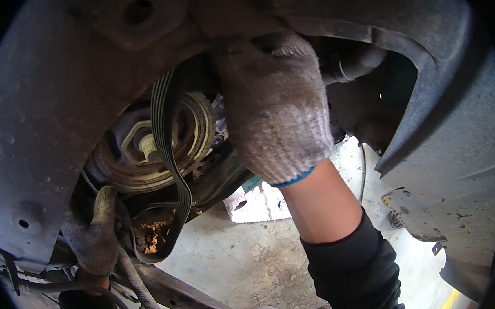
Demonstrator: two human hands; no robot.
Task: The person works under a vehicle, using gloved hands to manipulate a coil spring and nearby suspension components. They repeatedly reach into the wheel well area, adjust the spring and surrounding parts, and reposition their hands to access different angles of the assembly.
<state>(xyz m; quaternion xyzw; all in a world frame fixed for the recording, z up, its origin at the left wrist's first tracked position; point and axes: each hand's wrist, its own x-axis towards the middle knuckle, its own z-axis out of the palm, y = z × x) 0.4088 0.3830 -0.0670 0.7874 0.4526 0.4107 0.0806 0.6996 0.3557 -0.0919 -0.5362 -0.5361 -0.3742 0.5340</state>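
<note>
A black ribbed drive belt (pixel 160 113) hangs slack across the front of a dirty grooved pulley (pixel 202 129) and bends into a loop below it. My right hand (pixel 280 110), in a grimy knitted glove with a blue cuff edge, reaches up into the opening of a dark wheel-arch liner (pixel 41 121). Its fingers are hidden behind the liner's edge and shadow. At lower left my left hand (pixel 94 235), also gloved, is just below the pulley, beside the belt's lower loop. One digit points straight up; the other fingers are mostly hidden, so its grip is unclear.
A dark hose (pixel 362 65) curves behind the opening at upper right. Below the pulley lie a metal frame rail (pixel 184 292) and a ribbed hose (pixel 138 282). A bent bracket (pixel 411 214) sticks out at right. Orange-brown debris (pixel 153 235) shows behind the belt loop, above a pale, stained floor (pixel 239 258).
</note>
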